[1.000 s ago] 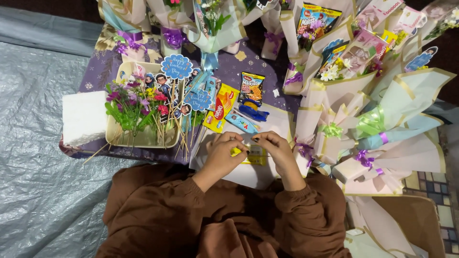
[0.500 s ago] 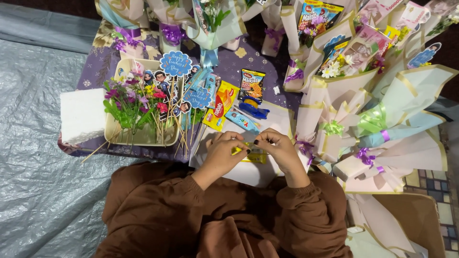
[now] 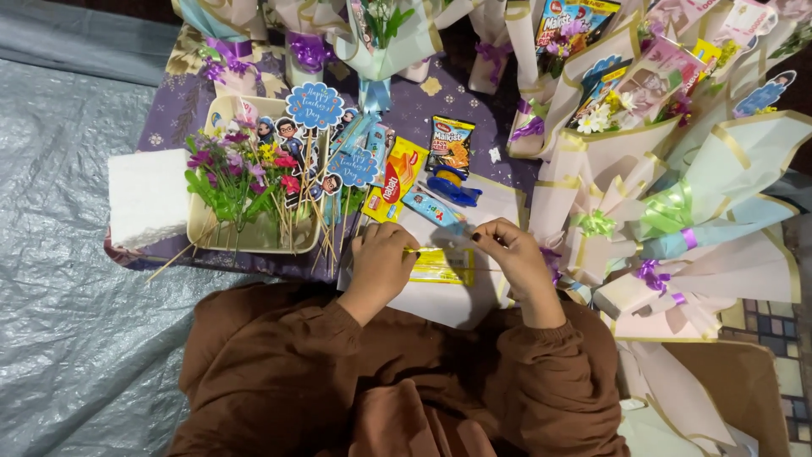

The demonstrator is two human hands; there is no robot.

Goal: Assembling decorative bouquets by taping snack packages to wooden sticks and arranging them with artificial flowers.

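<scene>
yellow snack packet [image 3: 441, 266] half hidden under both hands (print unreadable); left hand [image 3: 382, 264] fingers curled on its left end, right hand [image 3: 507, 254] fingers pinched at top edge.

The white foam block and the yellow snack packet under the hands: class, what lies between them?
In the head view, between the white foam block and the yellow snack packet sits a cream tray of artificial flowers and paper toppers on sticks.

white foam block [image 3: 148, 196] far left on purple patterned cloth [image 3: 182, 101] | cream tray [image 3: 222, 114] just right of it, holding artificial flowers [image 3: 241, 173] and paper toppers on sticks [image 3: 315, 106] | blue tape dispenser [image 3: 452, 188] centre | wrapped bouquets [image 3: 677, 203] piled right | grey plastic sheet [image 3: 59, 322] near left
</scene>
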